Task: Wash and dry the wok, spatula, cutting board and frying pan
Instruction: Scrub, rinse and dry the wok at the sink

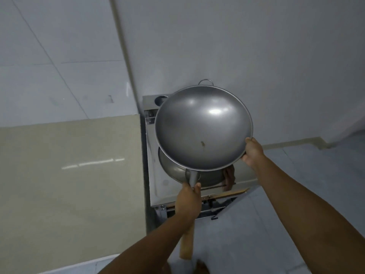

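Observation:
A large grey metal wok (203, 127) is held up and tilted toward me above a steel stove, its inside showing a small brown spot. My left hand (188, 202) grips its long handle, whose wooden end (186, 247) sticks out below my wrist. My right hand (253, 152) clasps the wok's rim at the lower right. A small wire loop handle (206, 82) sits on the far rim. The wok's reflection shows on the shiny stove top beneath it.
The stainless-steel stove (156, 186) stands in a corner against white walls, with a round opening (161, 99) at its back left. A beige panel (69, 175) lies to the left. Grey tiled floor (276, 224) extends right, with a low step at the far right.

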`<act>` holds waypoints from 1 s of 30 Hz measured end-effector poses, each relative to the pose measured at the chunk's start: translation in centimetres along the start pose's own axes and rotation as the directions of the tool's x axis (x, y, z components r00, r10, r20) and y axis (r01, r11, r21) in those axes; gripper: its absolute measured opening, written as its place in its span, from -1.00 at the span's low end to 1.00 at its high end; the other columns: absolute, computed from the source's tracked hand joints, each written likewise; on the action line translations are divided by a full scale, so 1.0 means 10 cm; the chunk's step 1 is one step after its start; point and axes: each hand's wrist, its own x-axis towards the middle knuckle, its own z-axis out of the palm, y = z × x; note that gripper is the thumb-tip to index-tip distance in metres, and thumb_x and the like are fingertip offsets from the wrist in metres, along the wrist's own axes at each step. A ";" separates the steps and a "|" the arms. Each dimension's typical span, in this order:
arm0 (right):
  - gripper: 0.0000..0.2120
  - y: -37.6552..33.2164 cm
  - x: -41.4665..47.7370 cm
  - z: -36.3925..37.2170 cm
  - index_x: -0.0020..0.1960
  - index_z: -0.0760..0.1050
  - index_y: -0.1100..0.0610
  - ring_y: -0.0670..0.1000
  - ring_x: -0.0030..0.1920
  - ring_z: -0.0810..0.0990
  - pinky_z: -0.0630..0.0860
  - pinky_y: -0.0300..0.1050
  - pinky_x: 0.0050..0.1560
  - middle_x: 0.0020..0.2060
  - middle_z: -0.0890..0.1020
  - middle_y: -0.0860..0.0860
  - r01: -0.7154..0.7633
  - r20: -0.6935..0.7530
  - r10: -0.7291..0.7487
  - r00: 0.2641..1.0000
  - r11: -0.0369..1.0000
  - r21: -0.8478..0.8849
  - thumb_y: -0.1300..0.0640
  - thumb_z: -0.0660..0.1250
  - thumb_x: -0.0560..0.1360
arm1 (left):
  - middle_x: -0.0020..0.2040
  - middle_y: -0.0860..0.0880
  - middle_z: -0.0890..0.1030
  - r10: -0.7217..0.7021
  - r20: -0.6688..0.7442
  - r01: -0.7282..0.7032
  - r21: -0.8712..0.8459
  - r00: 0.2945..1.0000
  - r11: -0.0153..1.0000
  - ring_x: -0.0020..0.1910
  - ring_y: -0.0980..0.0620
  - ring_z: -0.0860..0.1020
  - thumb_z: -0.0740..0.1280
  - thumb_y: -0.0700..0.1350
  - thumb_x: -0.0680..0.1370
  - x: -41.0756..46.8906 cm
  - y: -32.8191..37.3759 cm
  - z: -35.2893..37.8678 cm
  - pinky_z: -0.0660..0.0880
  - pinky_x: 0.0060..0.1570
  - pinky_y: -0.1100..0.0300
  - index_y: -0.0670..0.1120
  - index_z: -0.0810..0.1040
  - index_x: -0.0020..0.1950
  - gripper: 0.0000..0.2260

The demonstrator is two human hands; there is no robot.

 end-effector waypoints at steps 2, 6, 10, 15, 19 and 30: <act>-0.65 -0.09 0.14 0.00 0.42 0.38 0.13 0.20 0.16 0.55 0.55 0.15 0.10 0.27 0.54 0.14 -0.008 0.040 0.011 0.999 0.998 -0.065 0.18 0.09 0.66 | -0.05 -0.09 0.56 -0.019 -0.002 0.019 -0.039 1.000 0.999 -0.21 0.07 0.52 0.10 0.11 0.66 -0.04 0.11 0.13 0.40 -0.33 0.30 -0.14 0.38 0.24 -0.65; -0.63 -0.26 0.29 0.02 0.46 0.31 0.17 0.18 0.13 0.51 0.51 0.12 0.08 0.29 0.49 0.15 -0.004 0.094 0.020 0.995 0.985 -0.173 0.13 0.06 0.68 | -0.06 -0.13 0.57 -0.091 0.023 0.093 -0.154 0.996 0.984 -0.16 -0.04 0.58 0.12 0.10 0.66 -0.10 0.34 0.33 0.58 -0.18 0.12 -0.13 0.35 0.20 -0.69; -0.60 -0.25 0.32 0.09 0.46 0.29 0.13 0.19 0.17 0.52 0.54 0.11 0.09 0.29 0.50 0.13 0.048 0.134 -0.014 0.991 0.967 -0.250 0.17 0.11 0.63 | -0.11 -0.10 0.54 -0.193 0.033 0.194 -0.305 0.981 0.932 -0.13 -0.08 0.58 0.13 0.10 0.66 -0.07 0.54 0.39 0.60 0.03 -0.09 -0.10 0.33 0.18 -0.72; -0.46 -0.13 0.19 0.16 0.54 0.09 0.01 0.23 0.27 0.46 0.46 0.28 0.25 0.38 0.41 0.13 0.156 0.113 -0.120 0.986 0.898 -0.411 0.12 0.09 0.58 | -0.15 -0.09 0.52 -0.241 0.010 0.225 -0.388 0.971 0.894 -0.18 -0.05 0.54 0.13 0.08 0.66 -0.04 0.67 0.41 0.61 0.00 -0.06 -0.09 0.29 0.19 -0.74; -0.43 0.01 -0.03 0.16 0.58 -0.04 -0.01 0.21 0.29 0.45 0.45 0.16 0.28 0.43 0.37 0.10 0.218 0.140 -0.172 0.975 0.859 -0.464 0.10 0.09 0.63 | -0.15 -0.08 0.50 -0.252 0.007 0.227 -0.454 0.968 0.862 -0.19 -0.05 0.53 0.15 0.07 0.65 -0.01 0.64 0.46 0.60 0.02 -0.12 -0.11 0.32 0.24 -0.71; -0.41 -0.03 0.08 0.12 0.57 0.01 -0.04 0.20 0.23 0.49 0.54 0.09 0.14 0.43 0.37 0.09 0.222 0.188 -0.148 0.971 0.849 -0.478 0.18 0.13 0.61 | -0.07 0.01 0.52 -0.062 0.058 0.079 -0.365 0.996 0.928 -0.11 0.07 0.51 0.15 0.03 0.67 -0.10 0.50 0.35 0.53 -0.08 0.19 0.08 0.38 0.08 -0.93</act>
